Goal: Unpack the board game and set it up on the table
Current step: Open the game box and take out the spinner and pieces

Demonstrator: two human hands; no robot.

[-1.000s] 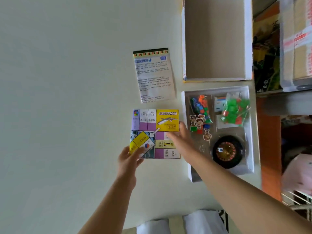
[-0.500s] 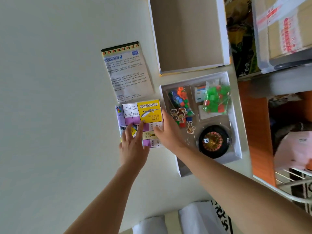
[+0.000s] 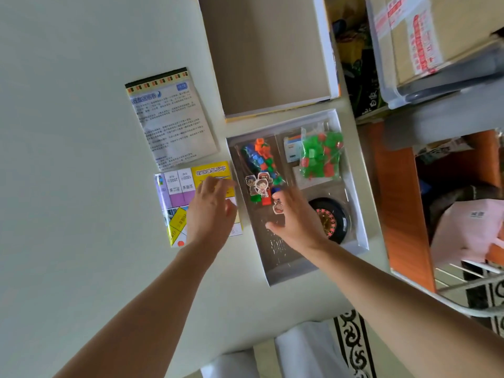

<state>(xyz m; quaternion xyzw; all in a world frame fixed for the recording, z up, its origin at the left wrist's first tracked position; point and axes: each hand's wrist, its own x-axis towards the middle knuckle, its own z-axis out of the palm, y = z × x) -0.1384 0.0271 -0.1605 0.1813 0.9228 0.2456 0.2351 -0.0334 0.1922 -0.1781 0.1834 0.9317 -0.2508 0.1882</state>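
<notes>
White table [image 3: 81,186] carries the folded game board [image 3: 174,203] at frame centre; the left hand [image 3: 211,211] lies on it, fingers spread, gripping nothing. Right hand [image 3: 296,216] hovers loosely open over the box tray [image 3: 357,186], right of centre, empty

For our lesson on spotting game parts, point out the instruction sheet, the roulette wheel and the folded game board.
instruction sheet [image 3: 173,124], head view, middle of the printed page.
roulette wheel [image 3: 334,221], head view, black rim right of the hand.
folded game board [image 3: 174,192], head view, purple squares left of the hand.
</notes>
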